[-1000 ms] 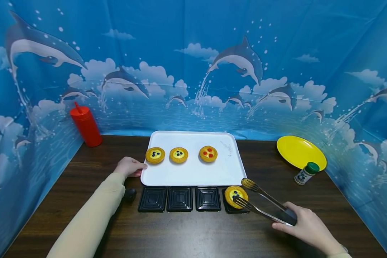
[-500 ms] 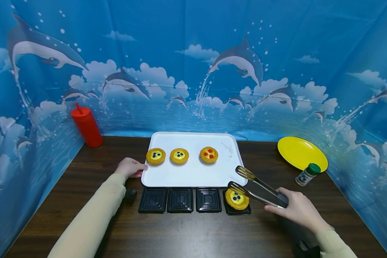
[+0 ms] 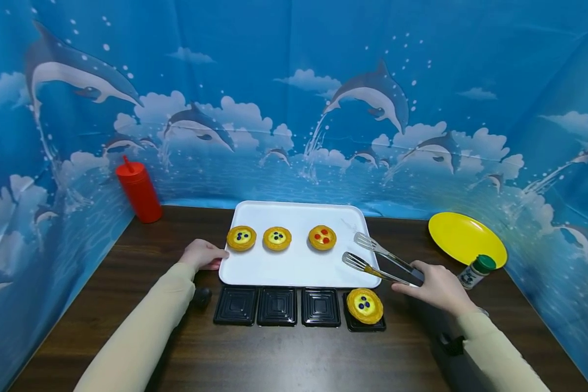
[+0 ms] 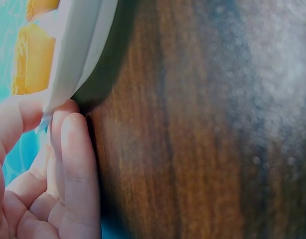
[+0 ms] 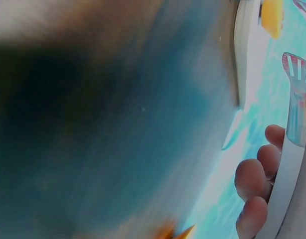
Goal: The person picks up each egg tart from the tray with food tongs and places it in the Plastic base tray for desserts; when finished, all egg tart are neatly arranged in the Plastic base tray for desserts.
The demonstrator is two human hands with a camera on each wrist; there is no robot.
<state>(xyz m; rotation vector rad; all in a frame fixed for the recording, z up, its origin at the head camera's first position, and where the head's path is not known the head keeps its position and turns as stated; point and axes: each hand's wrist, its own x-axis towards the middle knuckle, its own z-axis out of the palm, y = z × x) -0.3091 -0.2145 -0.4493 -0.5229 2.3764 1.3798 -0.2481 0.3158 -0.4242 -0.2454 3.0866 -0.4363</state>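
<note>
My left hand (image 3: 203,254) pinches the left rim of a white tray (image 3: 294,269), thumb above and fingers below in the left wrist view. My right hand (image 3: 439,287) grips metal tongs (image 3: 393,258), whose spread, slotted tips hang over the tray's right part with nothing between them. On the tray are two egg tarts with dark berry dots, the left tart (image 3: 241,238) and the middle tart (image 3: 276,239), plus a red-dotted tart (image 3: 322,238). Another dark-dotted tart (image 3: 365,306) sits on the rightmost black square dish (image 3: 353,323).
Three bare black dishes (image 3: 277,306) line up left of the filled one, along the tray's near edge. A red bottle (image 3: 139,191) stands back left. At right are a yellow plate (image 3: 465,239) and a green-capped shaker (image 3: 476,272). A dolphin-print curtain (image 3: 294,109) encloses the table.
The tongs have let go of the tart on the rightmost dish, and my right hand has carried them up and away over the tray. My left hand keeps its place at the tray rim.
</note>
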